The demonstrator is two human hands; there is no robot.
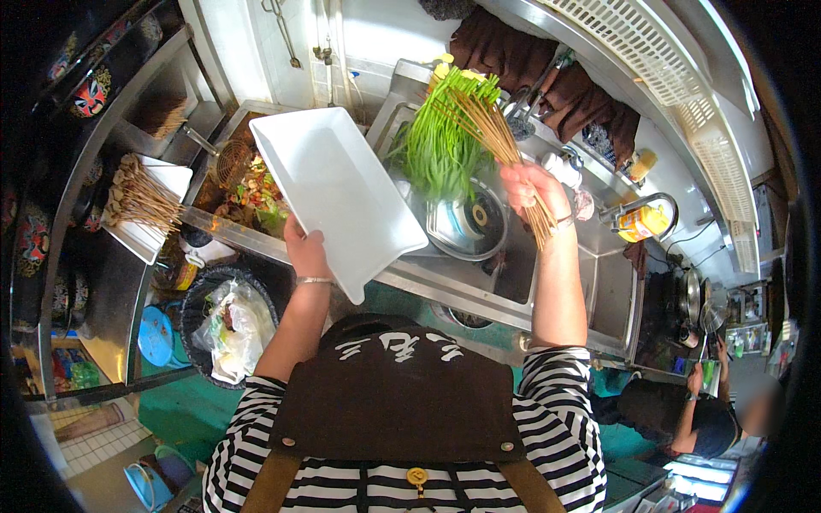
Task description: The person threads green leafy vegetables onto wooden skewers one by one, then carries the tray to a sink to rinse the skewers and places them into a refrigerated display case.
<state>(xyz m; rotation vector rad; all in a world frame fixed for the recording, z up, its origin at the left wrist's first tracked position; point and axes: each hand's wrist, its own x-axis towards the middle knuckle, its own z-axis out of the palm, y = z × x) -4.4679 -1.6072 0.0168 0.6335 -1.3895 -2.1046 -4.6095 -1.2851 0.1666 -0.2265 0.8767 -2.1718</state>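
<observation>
My left hand (309,251) grips the lower left edge of a white rectangular tray (340,192), which looks bare inside and is tilted. My right hand (535,187) is closed around a bundle of thin wooden skewers (497,131). Their upper ends overlap a bunch of long green leafy vegetables (442,138) above the steel sink unit. Below the greens, a round metal pot or lid (478,221) is in the sink area. Left of my tray, a steel basin (215,221) holds mixed food scraps (260,189) and a wire strainer (235,163).
A second white tray (170,179) with skewered food stands at the left. A lined bin (228,327) is below it. A faucet (667,208) and yellow bottle (643,224) are right of my hand. Another person (680,410) works at the far right.
</observation>
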